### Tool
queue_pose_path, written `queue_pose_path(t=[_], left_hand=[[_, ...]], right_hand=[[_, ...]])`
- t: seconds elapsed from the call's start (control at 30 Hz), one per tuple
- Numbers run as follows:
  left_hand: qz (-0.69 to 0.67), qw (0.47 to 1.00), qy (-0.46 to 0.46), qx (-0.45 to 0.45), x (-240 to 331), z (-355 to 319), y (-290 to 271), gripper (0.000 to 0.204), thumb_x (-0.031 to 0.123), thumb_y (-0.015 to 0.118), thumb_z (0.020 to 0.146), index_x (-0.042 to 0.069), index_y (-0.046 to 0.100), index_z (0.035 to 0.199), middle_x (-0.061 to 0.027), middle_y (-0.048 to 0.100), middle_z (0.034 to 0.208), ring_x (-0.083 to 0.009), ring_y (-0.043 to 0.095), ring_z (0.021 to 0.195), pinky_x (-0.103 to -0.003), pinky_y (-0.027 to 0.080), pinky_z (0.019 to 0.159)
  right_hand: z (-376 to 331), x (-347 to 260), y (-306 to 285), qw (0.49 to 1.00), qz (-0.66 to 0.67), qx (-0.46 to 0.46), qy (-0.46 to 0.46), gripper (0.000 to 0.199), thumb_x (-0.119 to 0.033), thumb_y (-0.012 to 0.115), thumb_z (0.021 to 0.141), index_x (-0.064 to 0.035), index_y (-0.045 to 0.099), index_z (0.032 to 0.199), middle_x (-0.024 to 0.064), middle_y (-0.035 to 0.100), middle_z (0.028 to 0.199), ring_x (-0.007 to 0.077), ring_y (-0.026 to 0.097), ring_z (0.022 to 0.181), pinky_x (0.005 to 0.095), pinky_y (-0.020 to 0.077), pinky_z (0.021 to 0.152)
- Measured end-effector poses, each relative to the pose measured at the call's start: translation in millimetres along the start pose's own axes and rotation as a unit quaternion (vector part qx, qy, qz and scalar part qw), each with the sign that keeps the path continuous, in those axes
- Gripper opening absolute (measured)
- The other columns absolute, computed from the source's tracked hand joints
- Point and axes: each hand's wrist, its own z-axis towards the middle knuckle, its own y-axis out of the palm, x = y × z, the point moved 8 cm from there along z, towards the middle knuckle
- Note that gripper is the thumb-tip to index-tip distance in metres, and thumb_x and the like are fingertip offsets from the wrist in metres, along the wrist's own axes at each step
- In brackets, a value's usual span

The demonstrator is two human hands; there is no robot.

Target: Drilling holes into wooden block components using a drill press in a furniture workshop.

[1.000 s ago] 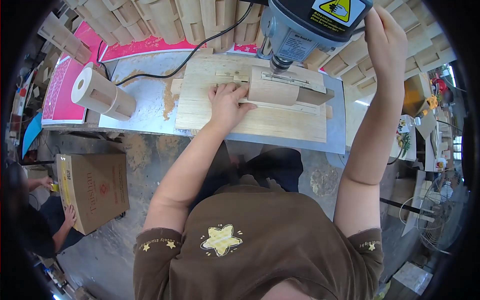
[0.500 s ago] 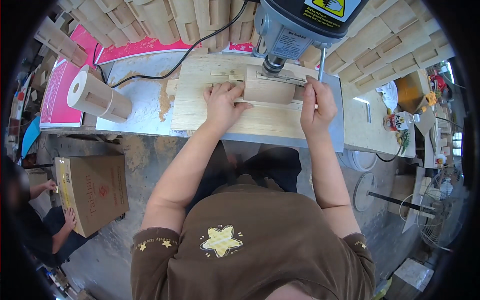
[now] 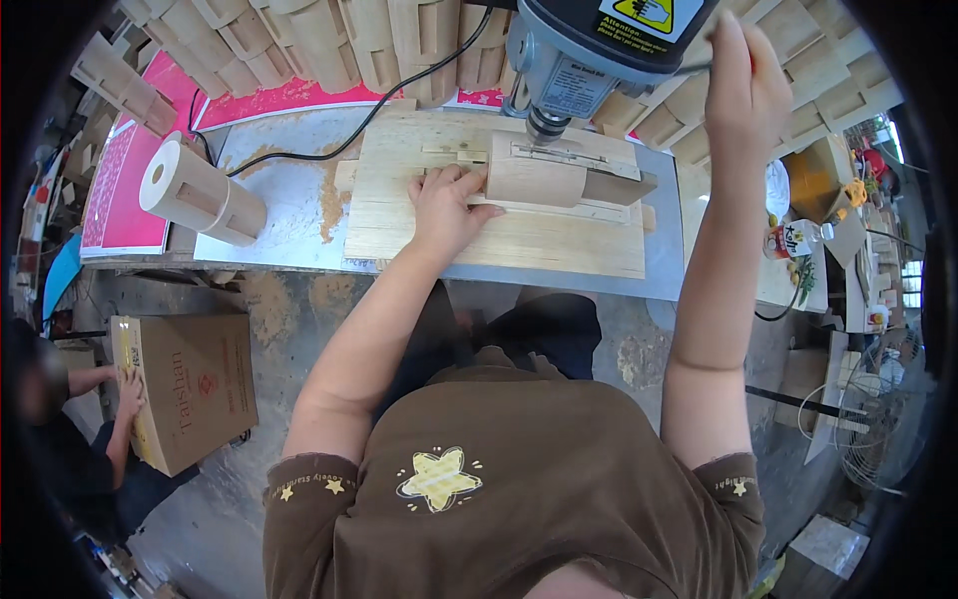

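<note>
A pale wooden cylinder (image 3: 536, 182) lies sideways on a flat wooden board (image 3: 399, 230), beneath the metal chuck (image 3: 546, 126) of a bench drill press (image 3: 589, 60). A narrow slotted strip (image 3: 559, 157) runs along its top. My left hand (image 3: 446, 208) steadies the cylinder's left end, index finger and thumb against it and the other fingers on the board. Raised at the upper right, my right hand (image 3: 748, 95) is closed around the end of the drill press lever (image 3: 696, 68). A flat wooden piece (image 3: 619, 188) sticks out from the cylinder's right end.
Two stacked wooden cylinders (image 3: 200, 195) stand at the bench's left. Rows of slotted wooden pieces (image 3: 329, 40) line the back. A black cable (image 3: 369, 115) crosses the bench. At the right are a plastic bottle (image 3: 796, 240) and a fan (image 3: 883, 399). Another person holds a cardboard box (image 3: 195, 389) at the left.
My right hand has left the cylinder's right end and swung up and right with the lever, which has risen from hanging down. My left hand stays put. The other person's hands shifted on the box.
</note>
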Motion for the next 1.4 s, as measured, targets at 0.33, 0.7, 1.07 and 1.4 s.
queue_pose_path(t=[0.33,0.7,1.07,1.4], left_hand=[[-0.076,0.996,-0.045,0.007,-2.2,3.3,1.3,0.045,0.030,0.080,0.059,0.016,0.068,0.101,-0.0032,0.058,0.085,-0.0227,0.054,0.094,-0.045,0.026,0.092],[-0.186,0.982,0.014,0.021,-28.8,-12.6,-37.8,0.039,0.017,0.079,0.061,0.008,0.068,0.097,-0.0019,0.058,0.083,-0.0184,0.057,0.080,-0.034,0.039,0.077],[-0.447,0.799,-0.389,0.104,-77.5,-77.8,-147.3,0.029,0.027,0.074,0.075,0.002,0.059,0.070,-0.0011,0.056,0.058,-0.0043,0.043,0.043,-0.019,0.029,0.039],[-0.480,0.789,-0.381,-0.045,-44.9,-80.3,-67.3,0.034,0.033,0.071,0.080,0.003,0.060,0.069,-0.0007,0.055,0.056,-0.0047,0.041,0.041,-0.019,0.031,0.038]], right_hand=[[-4.1,81.4,51.0,0.963,0.201,-0.165,0.066,0.036,-0.027,0.050,0.094,-0.0045,0.056,0.121,0.0046,0.061,0.090,0.0134,0.056,0.084,0.0285,0.0443,0.079],[-164.9,97.5,48.1,0.948,-0.052,-0.311,-0.053,0.028,-0.017,0.065,0.078,-0.0036,0.060,0.102,0.0123,0.059,0.090,0.0335,0.054,0.090,0.0415,0.0412,0.078],[-185.3,41.9,42.3,0.945,-0.038,-0.315,-0.076,0.033,-0.019,0.073,0.067,-0.0042,0.060,0.094,0.0099,0.058,0.085,0.0311,0.055,0.084,0.0405,0.0423,0.074],[-184.0,43.0,42.7,0.949,0.007,-0.306,-0.083,0.032,-0.017,0.073,0.066,-0.0051,0.060,0.093,0.0094,0.058,0.087,0.0305,0.054,0.085,0.0404,0.0418,0.076]])
